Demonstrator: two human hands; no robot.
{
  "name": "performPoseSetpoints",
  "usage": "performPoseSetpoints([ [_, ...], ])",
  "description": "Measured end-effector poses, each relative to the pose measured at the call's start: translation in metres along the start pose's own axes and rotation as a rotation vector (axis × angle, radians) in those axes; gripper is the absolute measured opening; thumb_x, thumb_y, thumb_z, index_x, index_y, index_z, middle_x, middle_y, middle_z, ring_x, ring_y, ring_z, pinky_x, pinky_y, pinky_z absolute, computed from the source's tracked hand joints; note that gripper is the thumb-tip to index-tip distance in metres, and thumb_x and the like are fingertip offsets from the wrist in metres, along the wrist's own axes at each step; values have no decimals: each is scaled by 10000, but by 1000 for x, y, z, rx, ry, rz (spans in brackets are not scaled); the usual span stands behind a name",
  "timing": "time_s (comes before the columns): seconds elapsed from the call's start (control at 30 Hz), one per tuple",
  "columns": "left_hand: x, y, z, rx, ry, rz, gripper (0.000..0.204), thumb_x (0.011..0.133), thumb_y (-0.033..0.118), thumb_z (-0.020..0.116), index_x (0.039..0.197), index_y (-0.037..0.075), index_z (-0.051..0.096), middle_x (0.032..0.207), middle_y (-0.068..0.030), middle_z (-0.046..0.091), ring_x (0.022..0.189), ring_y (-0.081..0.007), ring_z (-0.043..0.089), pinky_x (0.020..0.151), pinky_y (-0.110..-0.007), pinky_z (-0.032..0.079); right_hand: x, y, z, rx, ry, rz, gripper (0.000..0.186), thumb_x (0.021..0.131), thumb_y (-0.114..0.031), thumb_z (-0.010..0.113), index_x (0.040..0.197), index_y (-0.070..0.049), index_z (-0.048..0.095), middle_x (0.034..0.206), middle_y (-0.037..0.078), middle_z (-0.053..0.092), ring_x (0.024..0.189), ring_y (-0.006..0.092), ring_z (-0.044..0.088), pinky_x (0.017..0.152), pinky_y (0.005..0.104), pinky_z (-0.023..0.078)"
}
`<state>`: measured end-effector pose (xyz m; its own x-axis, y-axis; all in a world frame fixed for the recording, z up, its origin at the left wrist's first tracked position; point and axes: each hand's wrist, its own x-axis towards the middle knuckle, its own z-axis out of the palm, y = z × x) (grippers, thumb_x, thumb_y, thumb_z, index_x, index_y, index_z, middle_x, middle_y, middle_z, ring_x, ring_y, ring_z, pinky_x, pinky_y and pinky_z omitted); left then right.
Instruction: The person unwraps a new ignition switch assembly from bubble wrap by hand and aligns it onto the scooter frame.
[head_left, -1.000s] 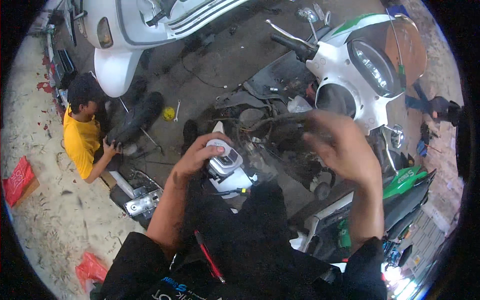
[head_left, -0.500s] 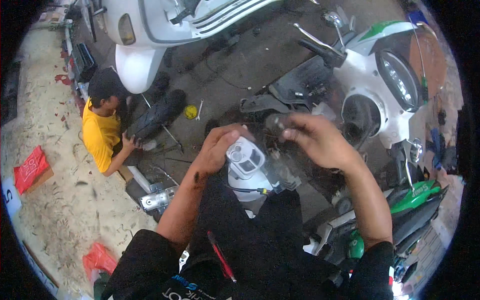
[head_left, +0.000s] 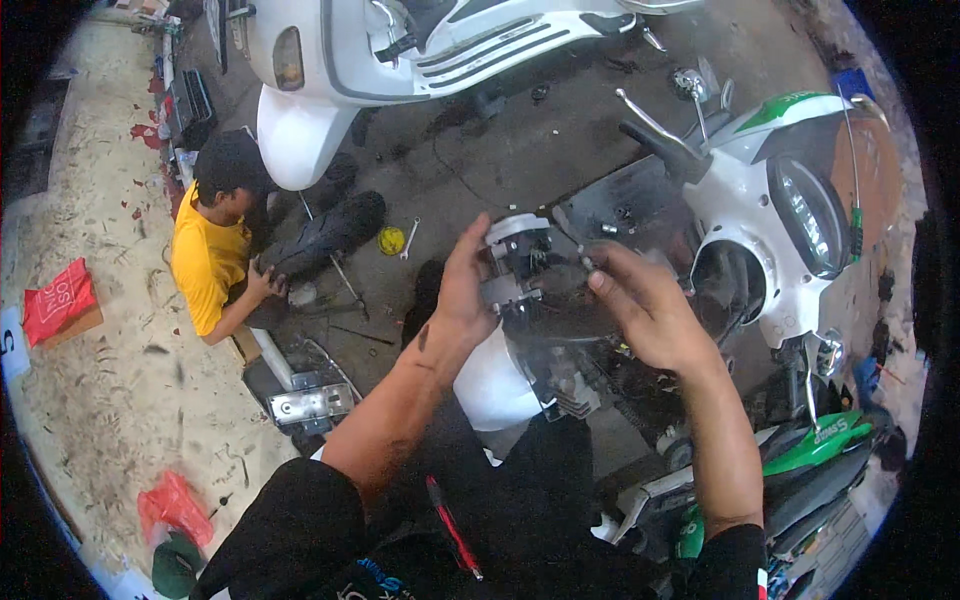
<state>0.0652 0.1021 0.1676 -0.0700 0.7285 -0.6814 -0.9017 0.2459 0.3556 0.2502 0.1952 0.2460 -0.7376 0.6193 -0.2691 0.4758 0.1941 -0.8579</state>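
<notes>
Half a second ago the white part [head_left: 520,225] shows its smooth face with dark windows; now it is tipped on its edge, and its dark inside shows. The left hand [head_left: 465,280] is the one that grips it, fingers behind and palm against its left side. The right hand [head_left: 645,310] has come close, from a blur over the floor a second ago. Its thumb and pointing finger are nearly together, with a thin wire [head_left: 572,235] between them, and a little pale tip shows by the finger.

The white part is up in front of the person's chest, just above a white panel [head_left: 495,385]. The panel is smooth, curved and a bit shiny, like hard plastic. A fat black tire [head_left: 340,225] with a rough, round edge lies by a co-worker [head_left: 212,265] in a yellow shirt. Near it are a flat yellow disc [head_left: 390,240] and a shiny metal wrench [head_left: 410,240]. A crinkly red bag [head_left: 175,508] sits on the pale, scuffed ground.

The white part has a rounded white rim, black bits in its middle, and a pale grey piece sticking out underneath.
</notes>
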Motion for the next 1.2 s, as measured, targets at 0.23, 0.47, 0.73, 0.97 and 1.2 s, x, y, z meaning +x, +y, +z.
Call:
performPoseSetpoints([
  [0.23,7,0,-6,-103,17,30,439,951,482,481,1099,88,607,968,-91,661,825,-223,636,711,-367,539,-1,2,2,66,-181,48,244,945,-155,572,1133,0,570,950,139,621,873,200,587,792,347,467],
  [0.47,-1,1,7,-33,-56,79,534,930,531,457,1116,54,609,954,-105,665,793,-234,646,698,-382,545,-1,1,4,112,-179,-2,232,908,-146,602,1102,-19,615,935,200,660,871,342,663,756,397,498],
  [0.73,4,0,6,-190,-1,-45,607,885,634,490,1066,71,626,857,-79,655,689,-191,632,634,-329,542,1,-2,2,-16,-132,74,229,922,-125,606,1114,-1,620,966,151,659,886,225,641,804,333,485],
  [0.97,-1,-7,4,-64,-63,93,541,958,548,418,1124,68,605,971,-82,660,806,-187,663,683,-352,569,2,6,4,33,-28,-1,240,909,-141,596,1102,-8,647,968,206,668,895,320,671,782,375,499],
  [1.2,-2,-1,-2,21,-41,146,601,949,576,423,1156,38,593,935,-96,661,727,-195,661,642,-343,573,1,1,0,-23,-37,35,247,920,-159,584,1103,-5,648,991,196,674,937,346,656,818,383,495],
])
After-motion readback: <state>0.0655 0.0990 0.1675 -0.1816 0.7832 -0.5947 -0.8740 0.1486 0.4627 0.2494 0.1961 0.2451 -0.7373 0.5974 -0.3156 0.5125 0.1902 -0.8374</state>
